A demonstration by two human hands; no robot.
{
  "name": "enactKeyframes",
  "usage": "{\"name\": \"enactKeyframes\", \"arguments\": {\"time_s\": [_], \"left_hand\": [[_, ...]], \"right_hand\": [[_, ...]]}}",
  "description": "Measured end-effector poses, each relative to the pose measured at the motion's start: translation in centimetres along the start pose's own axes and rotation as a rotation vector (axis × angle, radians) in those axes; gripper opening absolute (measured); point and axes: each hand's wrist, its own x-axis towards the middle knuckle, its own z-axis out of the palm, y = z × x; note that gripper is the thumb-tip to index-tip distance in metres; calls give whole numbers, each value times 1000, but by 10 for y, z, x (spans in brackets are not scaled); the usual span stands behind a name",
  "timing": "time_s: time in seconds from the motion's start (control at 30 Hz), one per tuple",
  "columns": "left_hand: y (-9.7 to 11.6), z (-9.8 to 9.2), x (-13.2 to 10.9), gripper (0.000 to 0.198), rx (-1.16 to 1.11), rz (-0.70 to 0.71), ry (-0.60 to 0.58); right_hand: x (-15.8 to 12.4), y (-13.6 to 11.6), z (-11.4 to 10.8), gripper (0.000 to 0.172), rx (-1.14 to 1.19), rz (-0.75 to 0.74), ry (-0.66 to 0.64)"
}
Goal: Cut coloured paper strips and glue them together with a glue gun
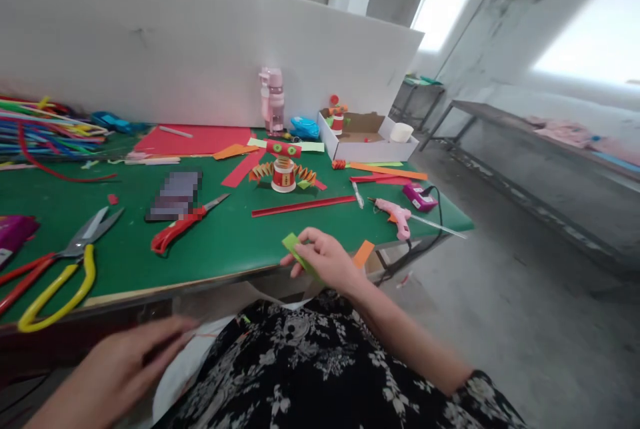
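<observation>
Between the thumb and fingers of my right hand (325, 259) is a light green paper strip (290, 240), held just past the table's front edge. My left hand (125, 355), slightly blurred, is low at the left with fingers stretched out and apart, beside something white (173, 375) near my lap. On the table ahead stands a paper-cup figure (283, 175) with folded orange arms and a red roll on top with green eyes. A long red folded paper strip (310, 205) lies in front of it. An orange paper strip (364, 253) shows just beyond my right wrist.
Yellow-and-red-handled scissors (83, 249), a red-handled knife (183, 227) and a phone (175, 195) lie left. At right are a pink glue gun (395, 215) with its cord and a purple box (420, 197). A white open box (367, 145) and pink bottle (273, 102) stand behind.
</observation>
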Motion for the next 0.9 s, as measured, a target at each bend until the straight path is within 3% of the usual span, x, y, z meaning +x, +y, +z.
{"name": "enactKeyframes", "arguments": {"time_s": [0.13, 0.27, 0.43, 0.5, 0.57, 0.63, 0.77, 0.9], "left_hand": [[68, 29, 51, 51, -278, -29, 5], [108, 71, 79, 28, -449, 14, 130], [108, 84, 96, 22, -560, -33, 349], [105, 84, 101, 37, -708, -93, 252], [103, 87, 103, 55, -753, -161, 32], [103, 92, 103, 50, -665, -232, -76], [109, 96, 105, 33, -591, -315, 81], [121, 77, 117, 27, -795, -278, 329]], "right_hand": [[-5, -2, 23, 15, -75, -94, -73], [-8, 0, 18, 15, -132, -119, -41], [-11, 10, -10, 26, -66, -17, -93], [-9, 11, -17, 35, 10, 18, -93], [-2, 9, -20, 41, 32, 10, -97], [7, 4, -22, 42, 6, -27, -125], [22, -6, -27, 37, -34, -25, -234], [24, -8, -40, 34, -106, 49, -311]]}}
